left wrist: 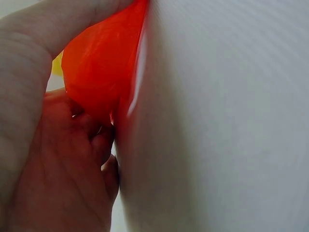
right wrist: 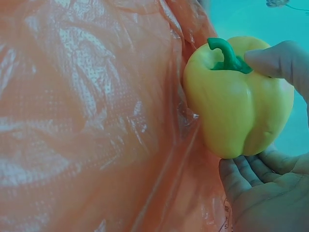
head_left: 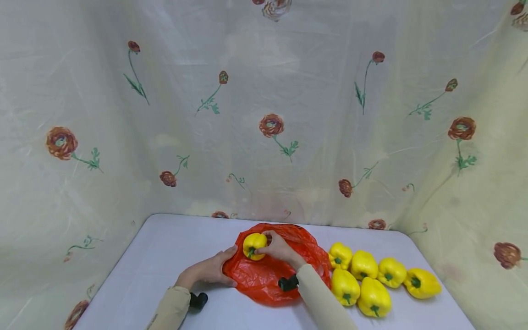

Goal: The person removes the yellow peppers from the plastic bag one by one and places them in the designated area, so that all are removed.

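A yellow bell pepper is held in my right hand over the red plastic bag. In the right wrist view the thumb presses near the green stem of the pepper, and the fingertips support its opposite end. My left hand is at the bag's left edge. The left wrist view shows the bag's bulging red film between thumb and curled fingers, close to the white tabletop. What lies inside the bag cannot be made out.
Several more yellow bell peppers sit in two loose rows right of the bag on the white table. A flower-printed curtain surrounds the back and sides. Dark devices are strapped at both wrists.
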A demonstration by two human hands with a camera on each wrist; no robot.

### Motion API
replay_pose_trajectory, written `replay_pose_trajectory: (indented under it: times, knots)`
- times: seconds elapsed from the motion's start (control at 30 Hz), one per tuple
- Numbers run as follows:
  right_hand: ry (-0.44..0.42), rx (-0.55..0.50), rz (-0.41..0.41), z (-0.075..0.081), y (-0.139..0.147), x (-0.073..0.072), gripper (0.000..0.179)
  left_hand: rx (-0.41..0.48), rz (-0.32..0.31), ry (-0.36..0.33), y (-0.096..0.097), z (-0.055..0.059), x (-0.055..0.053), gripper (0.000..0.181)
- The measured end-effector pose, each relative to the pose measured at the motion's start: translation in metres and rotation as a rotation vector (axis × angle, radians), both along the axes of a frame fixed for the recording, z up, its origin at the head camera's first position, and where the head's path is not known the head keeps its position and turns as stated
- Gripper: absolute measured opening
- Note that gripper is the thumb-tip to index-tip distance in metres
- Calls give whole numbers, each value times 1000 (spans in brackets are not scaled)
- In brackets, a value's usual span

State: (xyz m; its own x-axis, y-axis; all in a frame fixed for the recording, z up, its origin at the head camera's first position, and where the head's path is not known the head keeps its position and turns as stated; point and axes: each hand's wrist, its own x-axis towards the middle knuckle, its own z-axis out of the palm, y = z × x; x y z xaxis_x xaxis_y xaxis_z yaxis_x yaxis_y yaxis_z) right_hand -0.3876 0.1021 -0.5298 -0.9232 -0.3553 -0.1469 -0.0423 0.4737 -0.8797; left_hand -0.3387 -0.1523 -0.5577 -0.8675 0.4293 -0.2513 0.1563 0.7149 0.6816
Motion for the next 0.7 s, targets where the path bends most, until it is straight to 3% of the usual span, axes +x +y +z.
replay_pose_trajectory:
  times: [0.7]
  knots:
    - [50, -28, 58, 25, 11, 20, 73, 0, 10, -1, 1, -1, -1, 113]
